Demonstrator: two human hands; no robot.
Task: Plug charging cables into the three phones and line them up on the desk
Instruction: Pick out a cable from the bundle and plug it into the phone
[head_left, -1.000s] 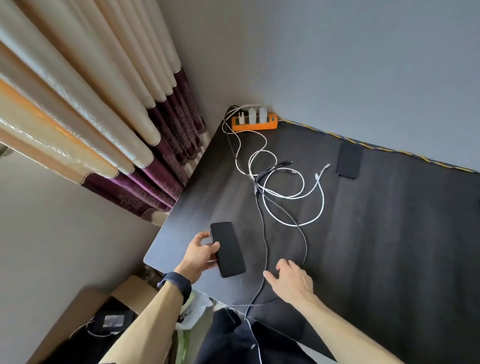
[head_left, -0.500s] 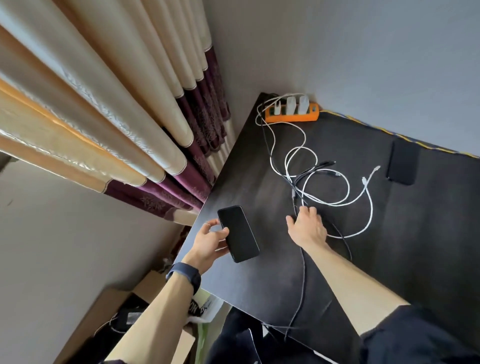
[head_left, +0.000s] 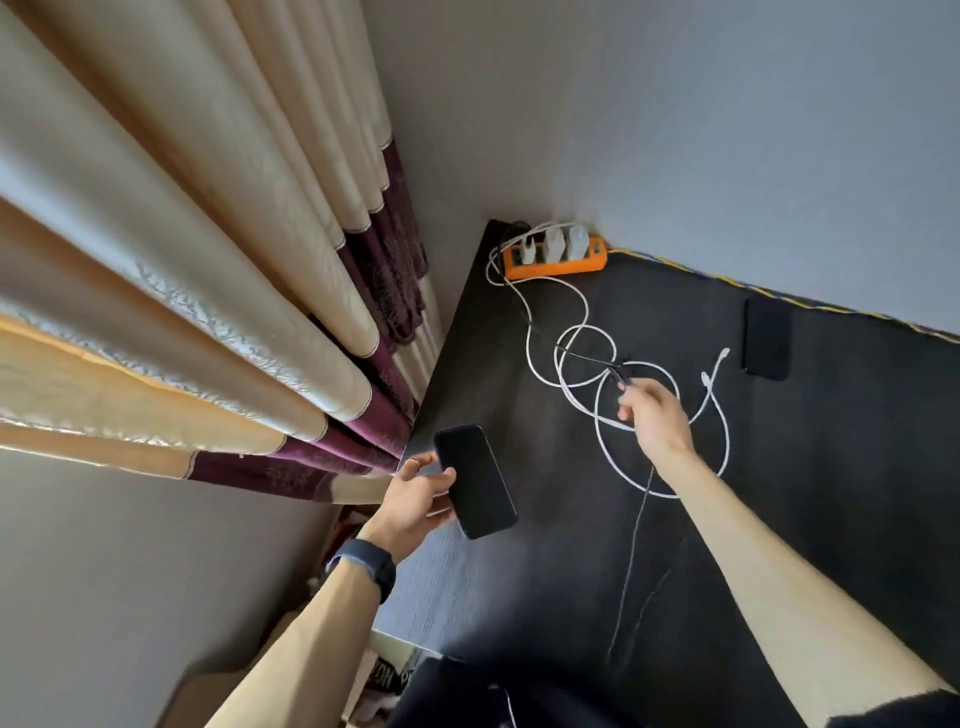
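At the dark desk's (head_left: 519, 587) left edge, the left hand (head_left: 415, 501) is gripping 1 black phone (head_left: 475, 480) by its side, while the right hand (head_left: 654, 421), blurred, is apparently pinching a dark cable end (head_left: 621, 376) among white cable loops (head_left: 597, 395), with a 2nd phone (head_left: 766, 338) lying far right.

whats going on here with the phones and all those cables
A person is getting phones onto chargers at a dark desk. The left hand holds one phone at the desk's left edge, nothing plugged into it yet. The right hand reaches into the tangled cables, pinching a dark one. A second phone lies by the wall; chargers sit in the orange power strip.
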